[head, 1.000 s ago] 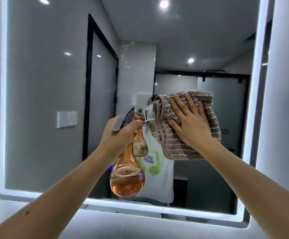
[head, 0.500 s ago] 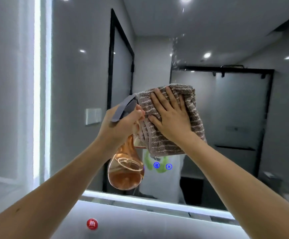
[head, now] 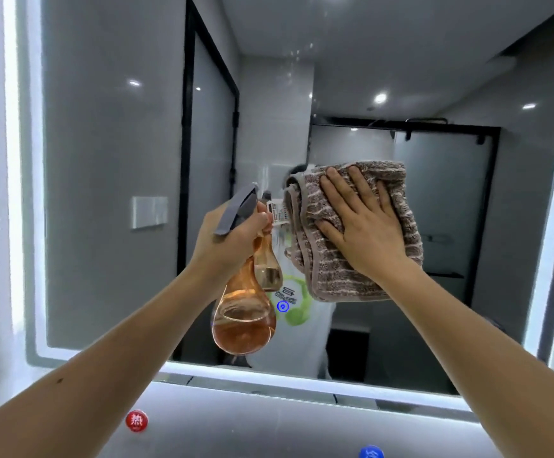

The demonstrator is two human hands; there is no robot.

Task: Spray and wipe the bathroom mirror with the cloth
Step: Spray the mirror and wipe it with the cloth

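Observation:
The bathroom mirror (head: 110,153) fills the wall ahead, framed by a lit white border. My right hand (head: 364,226) lies flat, fingers spread, pressing a folded brown striped cloth (head: 338,279) against the glass right of centre. My left hand (head: 232,236) grips the neck of an amber spray bottle (head: 244,322) with a grey trigger head, held just in front of the mirror and left of the cloth. A white tag hangs at the cloth's left edge, near the bottle's head.
Below the mirror's lower edge runs a grey wall strip (head: 236,421) with a red round sticker (head: 136,420) and a blue one (head: 370,452). The glass reflects a person in a white shirt, a dark-framed door and a shower screen.
The cloth under my right hand has slid to the right across the glass. My left hand and the bottle stay about where they were. The view has shifted slightly.

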